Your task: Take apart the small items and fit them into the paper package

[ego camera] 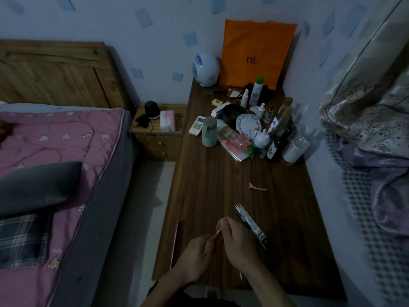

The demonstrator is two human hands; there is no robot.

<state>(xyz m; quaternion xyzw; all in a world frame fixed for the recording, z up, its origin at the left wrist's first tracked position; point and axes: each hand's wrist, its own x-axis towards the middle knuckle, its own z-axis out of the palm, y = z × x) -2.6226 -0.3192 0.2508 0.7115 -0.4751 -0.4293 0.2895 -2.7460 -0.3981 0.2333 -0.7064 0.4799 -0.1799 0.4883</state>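
- Your wooden desk (210, 196) fills the middle of the frame, running from the bottom edge up to the far wall; the bed with its pink quilt (55, 140) lies at the left, well apart from your hands.
- At the top centre an orange bag (254, 54) leans against the wall, a small white fan (205, 69) just left of it; below them bottles, a clock face (246, 126) and a remote control (196, 128) crowd the far end of the desk.
- Just right of your hands a long dark box (250, 222) lies diagonally on the desk, close to your right knuckles; a pink hair clip (257, 187) sits alone above it.
- Your right hand (238, 242) and left hand (197, 255) meet at lower centre, both curled with fingertips pinching one thing between them.
- That thing is a thin pink-red stick (217, 234), perhaps a pencil; mostly hidden by your fingers, dim and small.
- Its long axis runs diagonally, from lower left at your left fingers to upper right under your right thumb.
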